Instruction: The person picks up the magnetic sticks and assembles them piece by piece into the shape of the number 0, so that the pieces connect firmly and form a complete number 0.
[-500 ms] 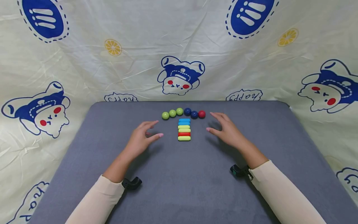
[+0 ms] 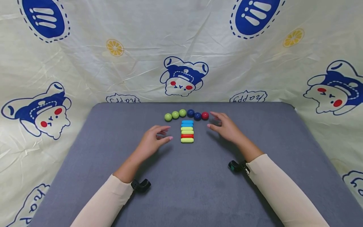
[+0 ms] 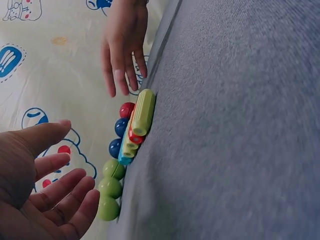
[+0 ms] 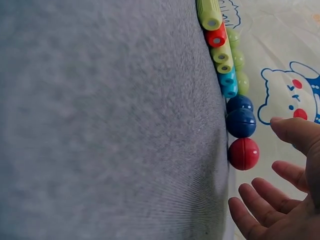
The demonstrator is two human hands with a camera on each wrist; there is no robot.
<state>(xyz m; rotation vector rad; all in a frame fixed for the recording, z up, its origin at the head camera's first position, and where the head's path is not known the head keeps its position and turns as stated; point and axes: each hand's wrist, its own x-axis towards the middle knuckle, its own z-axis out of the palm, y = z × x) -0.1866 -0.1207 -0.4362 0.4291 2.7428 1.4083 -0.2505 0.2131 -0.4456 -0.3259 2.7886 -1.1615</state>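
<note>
Two short rods in blue [image 2: 187, 122], several in yellow-green [image 2: 187, 140] and one in red [image 2: 187, 136] lie side by side in a column on the table. Behind them runs a curved row of balls: three green balls [image 2: 175, 114], two dark blue balls [image 4: 241, 123] and one red ball [image 4: 243, 154]. My left hand [image 2: 151, 141] hovers left of the rods, thumb and fingers spread apart, holding nothing. To the right, my right hand [image 2: 225, 126] is held with fingers apart near the red ball, empty and not gripping it.
A grey cloth covers the table [image 2: 181, 189]. Behind its far edge hangs a pale printed sheet [image 2: 141, 72] with cartoon figures. A black wrist device [image 2: 141, 186] sits on the left forearm, and another black device [image 2: 238, 167] on the right.
My left hand has moved right and slightly down, closer to the rods. My right hand has shifted a little left, closer to the red ball. The rods and balls stay in place.
</note>
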